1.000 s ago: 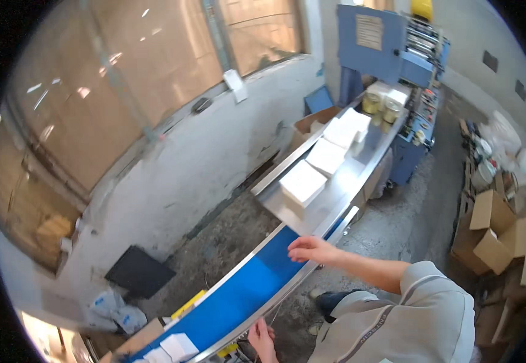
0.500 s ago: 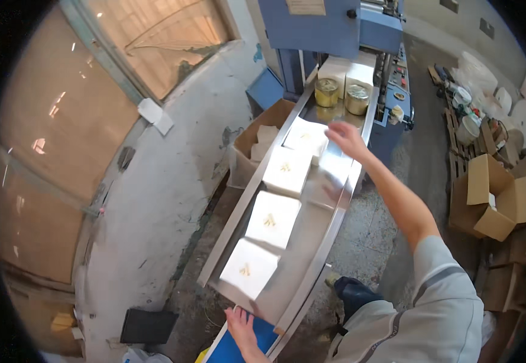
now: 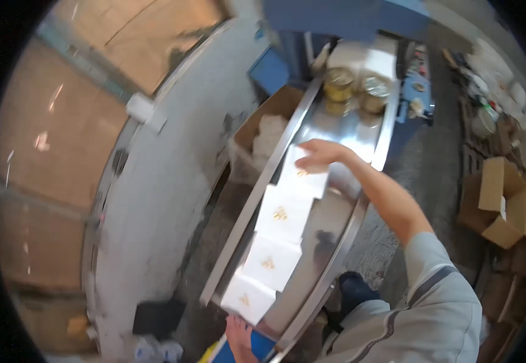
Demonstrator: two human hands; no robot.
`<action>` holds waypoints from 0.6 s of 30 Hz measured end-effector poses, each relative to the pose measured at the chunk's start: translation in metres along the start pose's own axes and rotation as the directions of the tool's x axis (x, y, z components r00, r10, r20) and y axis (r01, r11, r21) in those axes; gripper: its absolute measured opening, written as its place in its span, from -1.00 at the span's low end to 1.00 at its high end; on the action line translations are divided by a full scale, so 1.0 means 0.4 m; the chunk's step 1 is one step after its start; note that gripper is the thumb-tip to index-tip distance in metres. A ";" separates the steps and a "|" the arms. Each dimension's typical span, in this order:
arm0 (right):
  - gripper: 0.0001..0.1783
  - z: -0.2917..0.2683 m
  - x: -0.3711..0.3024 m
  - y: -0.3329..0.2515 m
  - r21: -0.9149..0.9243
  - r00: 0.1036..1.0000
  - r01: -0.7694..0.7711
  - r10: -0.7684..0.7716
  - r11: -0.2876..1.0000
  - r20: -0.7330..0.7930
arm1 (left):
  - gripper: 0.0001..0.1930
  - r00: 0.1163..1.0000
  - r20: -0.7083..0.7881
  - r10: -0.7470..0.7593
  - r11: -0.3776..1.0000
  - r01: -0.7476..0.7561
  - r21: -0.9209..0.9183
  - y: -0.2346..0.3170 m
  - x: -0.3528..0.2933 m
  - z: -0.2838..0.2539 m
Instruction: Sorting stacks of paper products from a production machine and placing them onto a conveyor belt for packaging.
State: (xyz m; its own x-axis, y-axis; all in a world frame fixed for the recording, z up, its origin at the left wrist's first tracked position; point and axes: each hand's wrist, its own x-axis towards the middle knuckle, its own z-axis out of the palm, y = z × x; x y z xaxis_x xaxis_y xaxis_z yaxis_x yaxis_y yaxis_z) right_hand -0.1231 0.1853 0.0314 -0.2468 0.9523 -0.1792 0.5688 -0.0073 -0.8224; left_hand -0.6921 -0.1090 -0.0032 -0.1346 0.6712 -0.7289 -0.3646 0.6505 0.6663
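Four stacks of white paper napkins with gold prints lie in a row along a metal chute: the far stack [image 3: 302, 184], two in the middle [image 3: 281, 212] and the near stack [image 3: 248, 299]. Over the far stack's back edge reaches my right hand [image 3: 323, 154], its fingers apart and pressed against the paper; motion blurs them a little. My left hand [image 3: 239, 333] is at the chute's lower end, with its fingers outstretched against the front of the near stack. Neither hand lifts anything. Each stack touches its neighbour.
Two gold tin-like cylinders [image 3: 338, 85] stand at the chute's far end, before more white stacks under a blue machine [image 3: 317, 15]. Metal side rails [image 3: 350, 236] border the chute. A carton [image 3: 287, 103] with white paper stands left; an open cardboard box [image 3: 499, 202] sits right.
My right hand has moved from beside the far stack onto its back edge. The row has slid toward me and closed up. My left hand now meets the near stack. The view has shifted slightly.
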 end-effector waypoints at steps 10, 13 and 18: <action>-0.27 0.000 -0.070 -0.114 -0.036 0.995 0.058 -0.055 0.998 0.081 | -0.49 0.996 -0.040 0.081 0.980 -0.087 -0.179 0.014 -0.083 0.145; -0.28 0.089 -0.175 -0.239 -0.045 0.915 0.263 -0.264 0.964 -0.306 | -0.49 0.990 0.013 0.140 0.982 -0.137 -0.133 -0.021 -0.069 0.114; -0.39 0.405 -0.427 -0.603 0.467 0.901 0.428 -0.406 0.774 -0.152 | -0.45 0.971 0.058 0.231 0.944 -0.209 -0.257 -0.049 -0.110 -0.050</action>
State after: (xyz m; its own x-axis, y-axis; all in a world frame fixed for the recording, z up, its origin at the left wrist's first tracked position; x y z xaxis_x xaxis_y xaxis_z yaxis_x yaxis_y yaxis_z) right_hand -0.3451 -0.0250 0.1728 -0.3339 0.9075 0.2549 -0.0315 0.2596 -0.9652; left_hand -0.6977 -0.1583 0.0126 -0.1613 0.8226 -0.5452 -0.5529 0.3823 0.7404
